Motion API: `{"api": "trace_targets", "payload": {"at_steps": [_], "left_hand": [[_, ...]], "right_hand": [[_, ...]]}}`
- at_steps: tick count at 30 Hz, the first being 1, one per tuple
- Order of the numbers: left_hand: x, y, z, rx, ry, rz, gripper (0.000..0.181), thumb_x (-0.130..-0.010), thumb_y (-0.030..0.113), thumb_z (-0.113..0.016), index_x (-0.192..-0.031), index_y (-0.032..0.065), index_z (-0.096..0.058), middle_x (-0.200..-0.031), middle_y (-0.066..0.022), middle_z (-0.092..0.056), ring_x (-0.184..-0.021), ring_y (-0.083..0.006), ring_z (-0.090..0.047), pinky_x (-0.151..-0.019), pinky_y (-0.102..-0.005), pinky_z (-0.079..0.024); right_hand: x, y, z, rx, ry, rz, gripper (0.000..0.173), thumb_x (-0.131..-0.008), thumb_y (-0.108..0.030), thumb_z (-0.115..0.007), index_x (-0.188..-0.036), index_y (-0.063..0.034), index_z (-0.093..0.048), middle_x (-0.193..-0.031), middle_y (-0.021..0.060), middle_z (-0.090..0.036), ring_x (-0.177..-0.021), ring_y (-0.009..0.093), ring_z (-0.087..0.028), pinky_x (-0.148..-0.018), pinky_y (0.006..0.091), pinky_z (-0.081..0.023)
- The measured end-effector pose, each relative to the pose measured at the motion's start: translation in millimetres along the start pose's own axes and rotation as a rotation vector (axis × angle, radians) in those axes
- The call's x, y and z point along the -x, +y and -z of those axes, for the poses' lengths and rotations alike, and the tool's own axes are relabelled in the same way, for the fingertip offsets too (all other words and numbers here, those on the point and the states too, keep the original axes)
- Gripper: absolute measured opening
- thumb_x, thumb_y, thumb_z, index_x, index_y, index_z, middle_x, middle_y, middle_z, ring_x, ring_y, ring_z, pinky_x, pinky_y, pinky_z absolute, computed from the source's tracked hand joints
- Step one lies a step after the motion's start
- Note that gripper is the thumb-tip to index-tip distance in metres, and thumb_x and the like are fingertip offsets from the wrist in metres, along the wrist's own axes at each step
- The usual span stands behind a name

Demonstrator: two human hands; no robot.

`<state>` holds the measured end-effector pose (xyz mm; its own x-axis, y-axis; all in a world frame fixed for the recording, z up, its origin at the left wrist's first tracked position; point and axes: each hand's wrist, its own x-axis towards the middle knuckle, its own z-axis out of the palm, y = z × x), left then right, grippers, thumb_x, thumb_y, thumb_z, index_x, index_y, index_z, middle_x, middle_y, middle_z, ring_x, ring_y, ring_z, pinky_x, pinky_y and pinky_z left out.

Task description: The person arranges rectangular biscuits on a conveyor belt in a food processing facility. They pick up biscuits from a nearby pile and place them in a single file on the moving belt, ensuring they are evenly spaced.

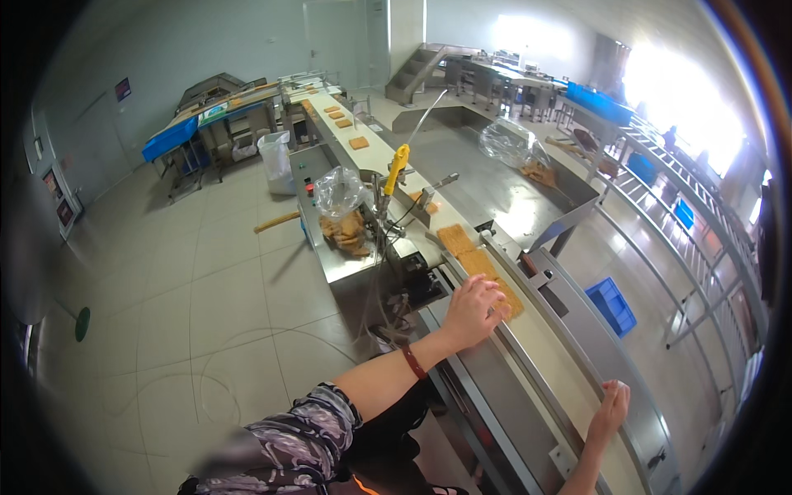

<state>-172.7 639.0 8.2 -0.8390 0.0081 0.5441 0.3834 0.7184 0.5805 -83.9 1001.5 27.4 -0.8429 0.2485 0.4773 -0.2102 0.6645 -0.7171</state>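
My left hand (475, 312) reaches over the near rail of a narrow conveyor belt (547, 343), its fingers bent over the edge of golden-brown flat food slabs (479, 265); whether it grips one is hidden. Several of these slabs lie end to end between the rails. My right hand (611, 405) is lower on the right, above the belt near the far rail, with its fingers drawn together; whether anything is between them is not visible. Farther up, separate square pieces (358, 143) lie spaced out on a pale belt (337, 127). A yellow tool (396, 168) stands upright beside that belt.
A steel tray (331, 266) at left holds a clear plastic bag (339, 192) and brown pieces (344, 232). Across the belt, a wide steel tray (458, 145) holds another bag (510, 143). A blue crate (611, 306) sits on the floor beside a metal roller frame (693, 185).
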Motion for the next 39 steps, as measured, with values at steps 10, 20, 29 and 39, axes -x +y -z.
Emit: {"api": "trace_targets", "payload": {"at_steps": [10, 20, 29, 39], "left_hand": [[-2, -4, -1, -0.024, 0.002, -0.034, 0.031, -0.095, 0.038, -0.068, -0.107, 0.0098, -0.073, -0.127, -0.0108, -0.065, -0.134, -0.0359, -0.046, -0.11, -0.0493, -0.038], [-1, -3, -1, -0.041, -0.002, -0.032, 0.029, -0.095, 0.035, -0.068, -0.108, 0.0098, -0.073, -0.125, -0.0121, -0.065, -0.135, -0.0378, -0.044, -0.111, -0.0493, -0.038], [-2, -4, -2, -0.058, 0.016, -0.051, 0.028, -0.093, 0.036, -0.069, -0.105, 0.0103, -0.073, -0.126, -0.0104, -0.065, -0.134, -0.036, -0.046, -0.111, -0.0489, -0.036], [-2, -4, 0, -0.047, 0.004, -0.051, 0.028, -0.093, 0.035, -0.069, -0.105, 0.01, -0.073, -0.126, -0.0106, -0.065, -0.133, -0.0358, -0.046, -0.111, -0.0486, -0.036]], "right_hand": [[-2, 2, -1, 0.039, -0.009, 0.001, 0.037, -0.109, -0.024, -0.049, -0.087, 0.0023, -0.061, -0.092, 0.01, -0.06, -0.091, 0.023, -0.057, -0.083, 0.035, -0.044], [-1, -3, 1, 0.022, -0.024, -0.029, 0.035, -0.109, -0.024, -0.049, -0.088, 0.0014, -0.061, -0.095, 0.0097, -0.06, -0.092, 0.023, -0.056, -0.084, 0.0343, -0.045], [-1, -3, 0, 0.044, -0.02, -0.03, 0.04, -0.109, -0.029, -0.048, -0.086, 0.0006, -0.062, -0.091, 0.009, -0.06, -0.093, 0.024, -0.056, -0.084, 0.0347, -0.044], [-1, -6, 0, 0.039, -0.022, -0.014, 0.043, -0.109, -0.031, -0.049, -0.085, 0.0012, -0.063, -0.092, 0.0091, -0.06, -0.094, 0.024, -0.056, -0.085, 0.0345, -0.044]]}}
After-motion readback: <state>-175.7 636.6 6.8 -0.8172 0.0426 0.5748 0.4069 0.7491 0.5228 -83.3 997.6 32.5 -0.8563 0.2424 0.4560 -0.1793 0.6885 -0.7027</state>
